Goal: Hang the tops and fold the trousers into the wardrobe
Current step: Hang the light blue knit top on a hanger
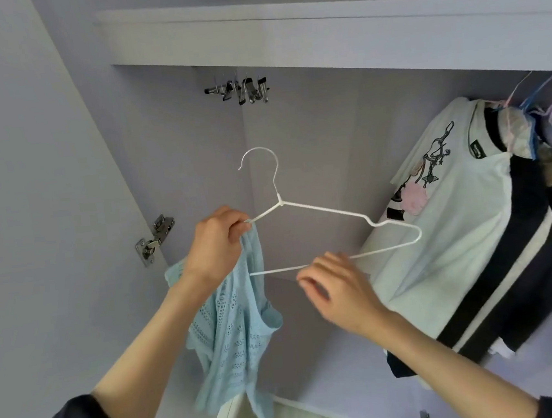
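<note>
I am standing at an open built-in wardrobe (297, 159) in a home, most likely a bedroom. Evidence: pale lilac panel walls, a shelf board (318, 33) overhead, and a door hinge (155, 239) on the left side panel. Clip hangers (243, 90) hang at the top rear. Garments on wire hangers, a pale printed top (455, 225) foremost, hang at the right.

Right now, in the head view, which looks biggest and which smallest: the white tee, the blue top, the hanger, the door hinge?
1. White tee
2. Hanger and blue top: alike in extent, so unranked; the top is bunched and partly behind the left hand.
3. Hinge
</note>
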Demonstrator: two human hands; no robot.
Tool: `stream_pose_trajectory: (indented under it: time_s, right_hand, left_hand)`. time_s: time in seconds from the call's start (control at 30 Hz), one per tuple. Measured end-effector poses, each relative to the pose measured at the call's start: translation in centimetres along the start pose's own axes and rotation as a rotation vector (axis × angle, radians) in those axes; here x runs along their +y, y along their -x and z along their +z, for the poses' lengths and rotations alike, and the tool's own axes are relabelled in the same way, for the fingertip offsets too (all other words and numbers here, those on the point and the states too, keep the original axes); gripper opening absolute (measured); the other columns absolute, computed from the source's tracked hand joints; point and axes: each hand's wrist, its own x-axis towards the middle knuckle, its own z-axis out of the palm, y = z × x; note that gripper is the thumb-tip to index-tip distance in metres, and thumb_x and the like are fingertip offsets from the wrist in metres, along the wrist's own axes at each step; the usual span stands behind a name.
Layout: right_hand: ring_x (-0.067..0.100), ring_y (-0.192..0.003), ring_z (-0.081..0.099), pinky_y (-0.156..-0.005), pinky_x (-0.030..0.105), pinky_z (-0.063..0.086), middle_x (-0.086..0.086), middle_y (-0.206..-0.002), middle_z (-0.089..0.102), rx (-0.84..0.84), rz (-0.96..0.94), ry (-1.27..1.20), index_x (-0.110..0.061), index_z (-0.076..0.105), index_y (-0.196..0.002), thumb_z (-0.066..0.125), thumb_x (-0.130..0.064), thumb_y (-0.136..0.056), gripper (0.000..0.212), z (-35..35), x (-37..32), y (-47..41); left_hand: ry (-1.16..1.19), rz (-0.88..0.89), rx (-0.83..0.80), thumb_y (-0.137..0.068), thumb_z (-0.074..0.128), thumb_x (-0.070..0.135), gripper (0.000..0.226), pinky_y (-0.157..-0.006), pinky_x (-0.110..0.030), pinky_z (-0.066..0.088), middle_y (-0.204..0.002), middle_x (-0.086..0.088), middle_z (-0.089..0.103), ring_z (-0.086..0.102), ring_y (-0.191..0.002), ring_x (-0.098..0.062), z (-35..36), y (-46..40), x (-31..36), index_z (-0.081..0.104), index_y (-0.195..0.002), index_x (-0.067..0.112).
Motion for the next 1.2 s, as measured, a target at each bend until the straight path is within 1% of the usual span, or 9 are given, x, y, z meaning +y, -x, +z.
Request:
stream_pose_trajectory:
  time_s: [0.07, 0.13, 0.27, 0.43, 0.5, 0.6, 0.73, 1.03, 1.2]
  right_hand:
    - [0.019, -0.083, 0.056, -0.079, 0.028, 0.045, -0.006, -0.084, 0.056, -0.432, 0.269, -0.167, -0.016, 0.063, -0.115, 0.056, -0.022, -0.091, 0.027, 2.7, -0.6, 0.5]
    - [0.016, -0.089, 0.052, -0.081, 0.023, 0.038, -0.005, -0.095, 0.052, -0.704, 0.464, -0.261, -0.023, 0.045, -0.138, 0.054, -0.024, -0.092, 0.047, 5.6, -0.5, 1.2]
    - [0.027, -0.115, 0.051, -0.093, 0.029, 0.038, 0.010, -0.128, 0.051, -0.913, 0.512, -0.168, -0.027, 0.033, -0.145, 0.058, -0.030, -0.090, 0.061, 9.0, 1.0, 1.7]
    - [0.026, -0.120, 0.050, -0.092, 0.029, 0.040, 0.006, -0.136, 0.051, -1.208, 0.461, -0.042, -0.024, 0.038, -0.143, 0.058, -0.038, -0.090, 0.059, 10.7, 2.0, 3.4]
    - [0.025, -0.119, 0.052, -0.092, 0.029, 0.040, 0.005, -0.132, 0.054, -1.174, 0.477, 0.006, -0.024, 0.040, -0.140, 0.056, -0.039, -0.091, 0.054, 10.1, 2.8, 4.3]
    - [0.026, -0.113, 0.056, -0.090, 0.031, 0.043, 0.005, -0.124, 0.060, -0.942, 0.528, 0.142, -0.021, 0.050, -0.124, 0.043, -0.040, -0.096, 0.035, 7.9, 5.5, 5.2]
    - [0.026, -0.105, 0.060, -0.080, 0.031, 0.046, 0.002, -0.117, 0.064, -0.701, 0.550, 0.321, -0.023, 0.054, -0.121, 0.032, -0.040, -0.101, 0.035, 2.5, 10.0, 5.0]
    - [0.030, -0.097, 0.060, -0.081, 0.035, 0.043, 0.011, -0.105, 0.066, -0.477, 0.502, 0.126, -0.001, 0.064, -0.104, 0.049, -0.016, -0.097, 0.023, -5.1, 10.8, 1.1]
    - [0.026, -0.082, 0.059, -0.077, 0.030, 0.041, 0.008, -0.085, 0.064, -0.399, 0.352, 0.065, 0.003, 0.067, -0.092, 0.051, -0.011, -0.095, 0.021, -6.6, 9.1, -1.0]
  left_hand:
    - [0.001, 0.024, 0.012, -0.091, 0.054, -0.001, 0.015, -0.068, -0.018, 0.032, -0.084, -0.009, 0.059, 0.050, -0.072, -0.019, -0.6, -0.4, 0.6, 0.069, -0.093, -0.002]
    - [-0.012, 0.054, 0.020, -0.091, 0.054, 0.000, 0.015, -0.065, -0.015, 0.032, -0.083, -0.006, 0.059, 0.049, -0.068, -0.016, -1.5, -0.7, 0.9, 0.069, -0.093, -0.001]
    - [-0.046, 0.085, 0.072, -0.091, 0.056, 0.000, 0.014, -0.065, -0.002, 0.031, -0.078, 0.005, 0.054, 0.048, -0.065, 0.000, -3.7, -0.9, 1.2, 0.070, -0.091, 0.002]
    - [-0.047, 0.023, 0.144, -0.091, 0.056, 0.002, 0.014, -0.067, 0.000, 0.032, -0.079, 0.009, 0.055, 0.051, -0.068, 0.004, -5.6, -0.7, 0.3, 0.070, -0.092, 0.004]
    - [-0.068, 0.010, 0.140, -0.091, 0.056, 0.001, 0.014, -0.066, -0.001, 0.032, -0.081, 0.004, 0.056, 0.049, -0.067, 0.000, -5.7, -0.6, -0.4, 0.070, -0.092, 0.003]
    - [-0.137, -0.035, 0.108, -0.091, 0.055, 0.000, 0.014, -0.063, -0.014, 0.029, -0.078, -0.001, 0.055, 0.048, -0.068, -0.016, -5.5, -0.2, -2.1, 0.069, -0.090, 0.001]
    - [-0.209, -0.024, 0.024, -0.088, 0.057, -0.006, 0.013, -0.068, -0.021, 0.029, -0.078, -0.009, 0.058, 0.056, -0.075, -0.030, -5.1, 0.6, -4.7, 0.070, -0.089, -0.002]
    - [-0.300, 0.063, -0.029, -0.090, 0.057, 0.000, 0.013, -0.068, -0.026, 0.035, -0.089, -0.013, 0.064, 0.060, -0.074, -0.031, -2.5, -0.3, -4.2, 0.070, -0.090, 0.000]
    - [-0.296, 0.086, -0.050, -0.091, 0.055, 0.001, 0.015, -0.071, -0.043, 0.050, -0.092, -0.014, 0.064, 0.062, -0.076, -0.035, -2.4, -0.4, -3.3, 0.070, -0.093, -0.001]
